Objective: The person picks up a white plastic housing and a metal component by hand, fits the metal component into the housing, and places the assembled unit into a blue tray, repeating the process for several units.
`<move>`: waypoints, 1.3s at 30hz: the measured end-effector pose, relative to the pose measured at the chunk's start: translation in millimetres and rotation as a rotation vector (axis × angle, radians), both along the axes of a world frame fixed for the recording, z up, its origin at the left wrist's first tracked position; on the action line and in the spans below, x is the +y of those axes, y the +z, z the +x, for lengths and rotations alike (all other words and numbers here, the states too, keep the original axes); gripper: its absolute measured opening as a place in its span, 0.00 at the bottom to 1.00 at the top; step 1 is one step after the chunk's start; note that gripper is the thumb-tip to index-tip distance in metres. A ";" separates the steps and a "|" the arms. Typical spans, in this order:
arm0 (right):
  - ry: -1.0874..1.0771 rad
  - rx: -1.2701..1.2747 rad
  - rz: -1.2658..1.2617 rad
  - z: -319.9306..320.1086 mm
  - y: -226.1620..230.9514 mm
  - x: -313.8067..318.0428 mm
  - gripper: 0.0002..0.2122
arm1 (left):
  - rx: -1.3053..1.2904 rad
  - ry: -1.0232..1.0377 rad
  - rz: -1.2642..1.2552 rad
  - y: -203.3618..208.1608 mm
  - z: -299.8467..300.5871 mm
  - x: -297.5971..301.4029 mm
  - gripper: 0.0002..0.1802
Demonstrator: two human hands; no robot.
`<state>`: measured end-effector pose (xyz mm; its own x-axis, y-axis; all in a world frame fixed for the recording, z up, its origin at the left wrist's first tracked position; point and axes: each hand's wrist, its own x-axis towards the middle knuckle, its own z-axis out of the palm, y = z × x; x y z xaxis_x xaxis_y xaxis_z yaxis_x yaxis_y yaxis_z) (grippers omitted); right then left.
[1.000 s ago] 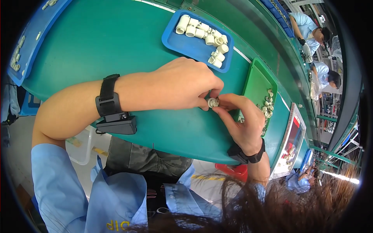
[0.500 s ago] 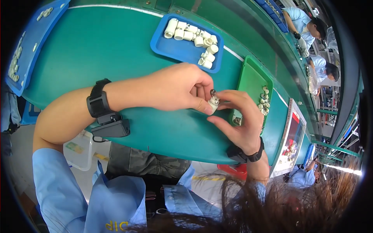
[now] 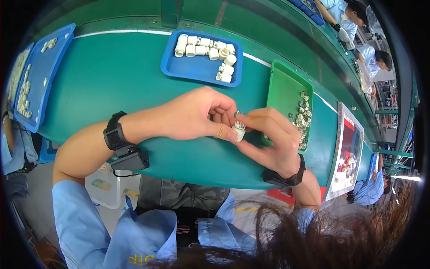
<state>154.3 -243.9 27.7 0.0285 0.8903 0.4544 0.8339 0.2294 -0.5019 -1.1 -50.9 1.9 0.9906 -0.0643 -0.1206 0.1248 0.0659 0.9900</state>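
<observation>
Over the green table, my left hand pinches a small white cylindrical fitting between thumb and curled fingers. A shiny metal part shows at the fitting's upper end. My right hand closes on the same fitting, its index finger at the metal end and its thumb low on the white body. A small dark round piece shows just above, beside the fingertips; what grips it is partly hidden. Beyond my hands lies a blue tray of white fittings.
At right, a green tray holds small metal parts. Farther right stands a white-framed panel. Another blue tray with small white pieces lies far left. Co-workers sit along the line at upper right.
My right thumb has come in from apart to touch the fitting, and the right fingers have closed around its end. The whole view has shifted slightly.
</observation>
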 end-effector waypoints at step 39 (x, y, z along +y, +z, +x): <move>0.036 -0.113 0.049 15.8 30.1 20.0 0.16 | -0.064 0.104 0.037 11.6 -4.0 -13.9 0.15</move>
<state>170.1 -223.9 57.9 -0.0569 0.8665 0.4960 0.8756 0.2820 -0.3922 -5.2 -64.8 13.5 0.9974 0.0425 -0.0575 0.0559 0.0380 0.9977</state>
